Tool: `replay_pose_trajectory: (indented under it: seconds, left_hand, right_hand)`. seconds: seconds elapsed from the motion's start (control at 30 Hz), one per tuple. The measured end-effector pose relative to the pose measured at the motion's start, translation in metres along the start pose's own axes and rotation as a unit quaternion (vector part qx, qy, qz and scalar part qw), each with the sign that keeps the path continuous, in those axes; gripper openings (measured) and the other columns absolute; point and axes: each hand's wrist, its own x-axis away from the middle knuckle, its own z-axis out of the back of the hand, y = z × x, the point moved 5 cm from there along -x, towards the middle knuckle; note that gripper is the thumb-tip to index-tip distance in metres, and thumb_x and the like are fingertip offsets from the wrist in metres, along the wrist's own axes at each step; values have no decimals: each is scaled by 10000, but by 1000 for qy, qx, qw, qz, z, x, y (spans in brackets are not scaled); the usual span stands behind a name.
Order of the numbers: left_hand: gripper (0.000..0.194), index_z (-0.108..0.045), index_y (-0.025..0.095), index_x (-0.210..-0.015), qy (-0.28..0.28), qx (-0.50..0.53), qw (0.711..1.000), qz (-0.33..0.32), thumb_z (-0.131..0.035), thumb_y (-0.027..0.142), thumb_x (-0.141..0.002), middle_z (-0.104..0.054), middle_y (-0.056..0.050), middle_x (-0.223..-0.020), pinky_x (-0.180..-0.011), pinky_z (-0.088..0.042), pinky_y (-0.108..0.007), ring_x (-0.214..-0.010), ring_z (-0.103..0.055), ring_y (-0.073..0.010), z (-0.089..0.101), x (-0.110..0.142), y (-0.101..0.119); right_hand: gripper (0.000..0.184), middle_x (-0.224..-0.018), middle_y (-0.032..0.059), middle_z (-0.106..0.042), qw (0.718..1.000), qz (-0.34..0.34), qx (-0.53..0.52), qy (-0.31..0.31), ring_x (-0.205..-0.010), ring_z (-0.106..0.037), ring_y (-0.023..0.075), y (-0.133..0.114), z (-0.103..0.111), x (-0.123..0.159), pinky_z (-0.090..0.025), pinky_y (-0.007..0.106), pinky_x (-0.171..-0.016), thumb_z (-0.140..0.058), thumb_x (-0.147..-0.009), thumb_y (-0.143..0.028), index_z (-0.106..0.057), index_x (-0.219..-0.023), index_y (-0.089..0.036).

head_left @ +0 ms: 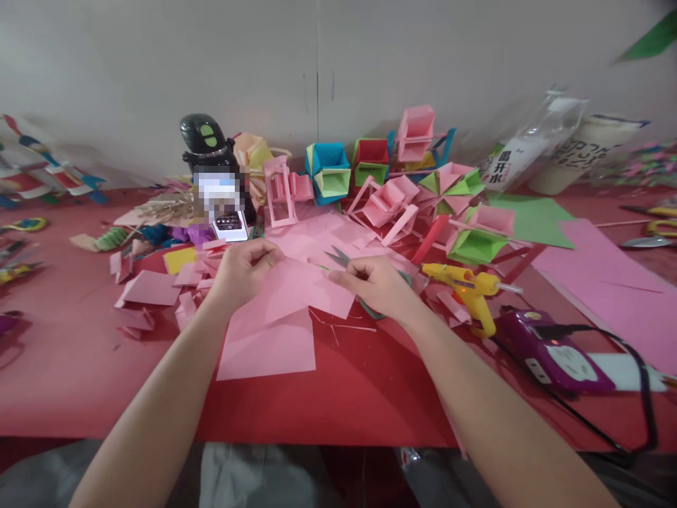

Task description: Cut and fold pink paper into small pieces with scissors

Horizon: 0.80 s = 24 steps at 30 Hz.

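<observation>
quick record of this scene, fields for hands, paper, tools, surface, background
left hand: pinching a pink sheet
right hand: gripping the same sheet's other side
loose paper: another pink sheet, partly beneath the held one
scissors: by the right hand, blades apart; held or lying, unclear
glue gun: yellow, right of the right hand
surface: red tabletop
background: colourful folded-paper models before a pale wall

Plain pink on the paper sheet (285, 282); red across the counter (343, 413); bright yellow on the glue gun (466, 281); purple on the device (534, 339); black lettering over white on the bottle label (514, 159).
</observation>
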Motion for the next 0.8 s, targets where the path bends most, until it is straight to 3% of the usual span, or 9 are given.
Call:
replay_pose_trajectory:
  seconds: [0.2,0.37,0.53,0.8]
  left_hand:
    - [150,-679,173,-768,36,31,998,38,-637,305,-828,-669,-18,-704,-592,-442,-253,-643,-591,-151,7,-1,-10]
    - [148,-669,186,-769,26,41,998,40,-645,317,-833,-633,2,-671,-544,-403,-247,-585,-540,-131,6,0,-13]
    - [167,-656,187,-760,-3,57,997,53,-641,334,-838,-524,30,-570,-468,-318,-242,-478,-425,-104,1,-1,-17]
    - [163,-675,185,-717,-41,107,990,80,-675,327,-797,-545,16,-572,-490,-341,-245,-511,-472,-120,2,1,-21]
  right_hand:
    - [367,-636,0,-607,999,18,-28,-30,-602,-537,126,-1,3,-2,-402,284,-611,-590,-940,-452,-586,-691,-182]
    - [344,-590,-23,-558,1000,20,3,4,-550,-468,106,-2,6,-2,-367,275,-574,-638,-910,-405,-582,-654,-182]
    - [319,-619,-6,-599,998,6,-56,-17,-581,-529,120,1,7,-2,-403,275,-582,-637,-901,-411,-614,-687,-175]
    - [134,-743,30,-699,998,-7,-62,3,-696,-593,149,8,13,-6,-454,287,-648,-641,-797,-276,-699,-729,-176]
